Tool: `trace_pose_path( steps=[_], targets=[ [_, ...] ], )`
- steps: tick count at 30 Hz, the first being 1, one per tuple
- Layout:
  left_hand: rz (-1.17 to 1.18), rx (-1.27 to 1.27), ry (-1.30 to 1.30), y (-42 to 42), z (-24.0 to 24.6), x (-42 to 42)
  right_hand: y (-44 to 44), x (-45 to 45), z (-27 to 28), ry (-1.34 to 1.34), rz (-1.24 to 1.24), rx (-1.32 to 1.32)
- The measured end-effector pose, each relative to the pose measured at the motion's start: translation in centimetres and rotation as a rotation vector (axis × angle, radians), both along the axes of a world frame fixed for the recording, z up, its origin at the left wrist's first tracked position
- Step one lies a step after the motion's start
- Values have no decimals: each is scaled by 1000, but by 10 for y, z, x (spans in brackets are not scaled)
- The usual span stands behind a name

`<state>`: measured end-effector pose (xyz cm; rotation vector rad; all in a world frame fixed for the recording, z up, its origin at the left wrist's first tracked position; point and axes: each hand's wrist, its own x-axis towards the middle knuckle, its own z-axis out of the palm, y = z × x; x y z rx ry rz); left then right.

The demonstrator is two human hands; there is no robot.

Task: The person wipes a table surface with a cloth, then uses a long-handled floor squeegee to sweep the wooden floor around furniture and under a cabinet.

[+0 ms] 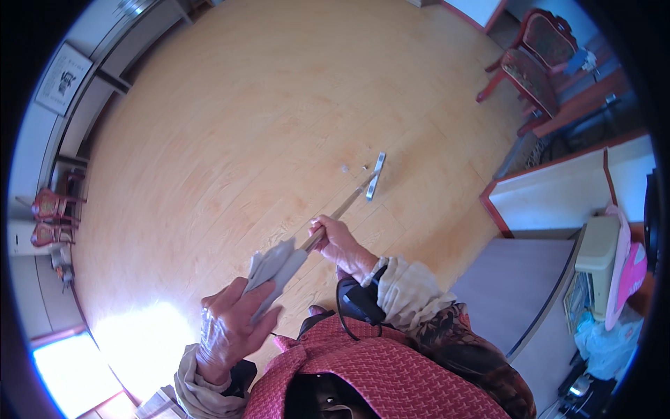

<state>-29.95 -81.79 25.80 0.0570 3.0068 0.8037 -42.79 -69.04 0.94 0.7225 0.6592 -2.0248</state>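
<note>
My right hand [340, 246] grips the wooden handle [345, 205] of a long-handled floor tool. At its far end a narrow, pale bar-shaped head [375, 177] rests on the wood-look floor; whether it is a squeegee or a mop is not clear. A few small bits of debris [345, 168] lie just left of the head. A folded whitish cloth [276, 269], possibly gloves, is in my left hand [233, 319], fingers pressed along it. It lies in line with the handle and hides the handle's near end, so whether the left hand also grips the handle cannot be seen.
Wood-look flooring [251, 131] stretches ahead. A carved, upholstered chair [534, 68] stands at the far right, near a low red-trimmed white wall [555, 180]. Beside me on the right, a grey surface [513, 283] adjoins a beige appliance [596, 262] and a plastic bag [610, 345]. Cabinets line the left.
</note>
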Motion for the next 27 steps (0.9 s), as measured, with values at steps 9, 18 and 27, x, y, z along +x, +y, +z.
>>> trace_pose_path(
  steps=[9, 18, 27],
  targets=[
    [248, 1062, -125, -24, -79, 62, -17, -18, 26, -19, 424, -129],
    [895, 1791, -267, -54, -223, 107, -98, 121, 73, -71, 1062, -98],
    [1474, 1269, -8, -82, -328, 276, -124, 228, 112, 206, 1689, -18]
  ],
)
